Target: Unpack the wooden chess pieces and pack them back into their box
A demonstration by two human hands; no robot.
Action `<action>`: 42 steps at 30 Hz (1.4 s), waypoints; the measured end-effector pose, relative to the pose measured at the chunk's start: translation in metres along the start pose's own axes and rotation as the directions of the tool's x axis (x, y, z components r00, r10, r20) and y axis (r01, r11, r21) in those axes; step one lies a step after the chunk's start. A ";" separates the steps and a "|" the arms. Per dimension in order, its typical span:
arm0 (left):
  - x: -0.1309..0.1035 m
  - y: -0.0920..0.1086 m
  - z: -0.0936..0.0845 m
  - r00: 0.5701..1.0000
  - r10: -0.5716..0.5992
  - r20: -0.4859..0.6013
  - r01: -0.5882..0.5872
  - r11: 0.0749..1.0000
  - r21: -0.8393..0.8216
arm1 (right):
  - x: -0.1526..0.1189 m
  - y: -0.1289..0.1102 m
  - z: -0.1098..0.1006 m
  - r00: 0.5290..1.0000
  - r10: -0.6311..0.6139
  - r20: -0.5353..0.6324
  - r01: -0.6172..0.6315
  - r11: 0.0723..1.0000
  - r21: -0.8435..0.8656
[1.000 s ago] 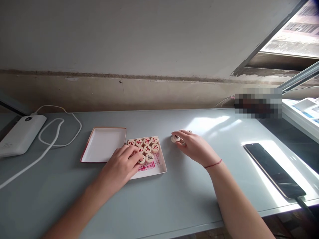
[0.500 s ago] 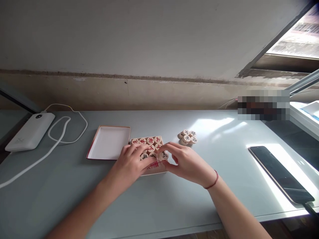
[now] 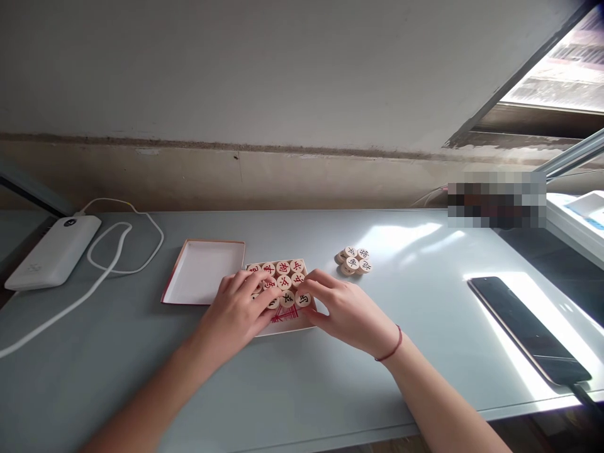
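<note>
A shallow box (image 3: 295,325) holds rows of round wooden xiangqi pieces (image 3: 283,282), red characters in the farther rows and black in the nearest. My left hand (image 3: 238,307) lies over the box's left side, its fingers stretched across the pieces and hiding some. At the right end of the black row, my right hand (image 3: 352,309) has thumb and fingers around a black-marked xiangqi piece (image 3: 302,299), which sits level with its neighbours. Part of the box bottom with a red print shows along the near side.
A stacked cluster of xiangqi pieces (image 3: 353,260) stands right of the box. The box lid (image 3: 205,272) lies at its left, white inside up. Farther left are a white power bank (image 3: 54,251) and its cable (image 3: 106,269). A phone (image 3: 528,330) lies at right.
The black piece in my right hand has gone from tilted above the row to flat in its right end. My left hand has drawn back slightly leftward, uncovering more pieces.
</note>
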State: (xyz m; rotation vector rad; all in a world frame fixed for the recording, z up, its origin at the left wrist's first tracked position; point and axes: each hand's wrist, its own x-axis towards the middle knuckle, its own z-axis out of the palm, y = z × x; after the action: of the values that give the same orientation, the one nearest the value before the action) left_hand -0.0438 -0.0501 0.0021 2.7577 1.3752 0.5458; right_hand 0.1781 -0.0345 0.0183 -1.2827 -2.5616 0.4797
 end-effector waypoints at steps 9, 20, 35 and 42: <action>-0.005 -0.009 0.000 0.999 -0.049 0.007 0.049 0.997 -0.060 | 0.003 0.002 -0.002 1.000 0.013 0.015 -0.014 0.997 0.078; -0.006 -0.012 0.003 0.996 -0.063 0.061 0.068 0.995 -0.077 | 0.006 0.063 -0.016 0.830 0.504 -0.239 -0.543 0.827 -0.142; -0.004 -0.008 -0.040 0.947 -0.080 0.309 0.135 0.978 -0.158 | 0.011 0.050 -0.010 0.836 0.433 -0.337 -0.466 0.885 -0.019; -0.004 0.018 -0.040 0.792 -0.121 0.598 0.196 0.979 -0.061 | 0.009 0.028 -0.002 0.919 0.256 -0.300 -0.252 0.966 0.053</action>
State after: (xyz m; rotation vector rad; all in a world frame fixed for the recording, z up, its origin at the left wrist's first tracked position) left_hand -0.0451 -0.0700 0.0417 2.3624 1.3260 -0.2325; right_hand 0.1940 -0.0110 0.0097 -1.5598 -2.1473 0.3139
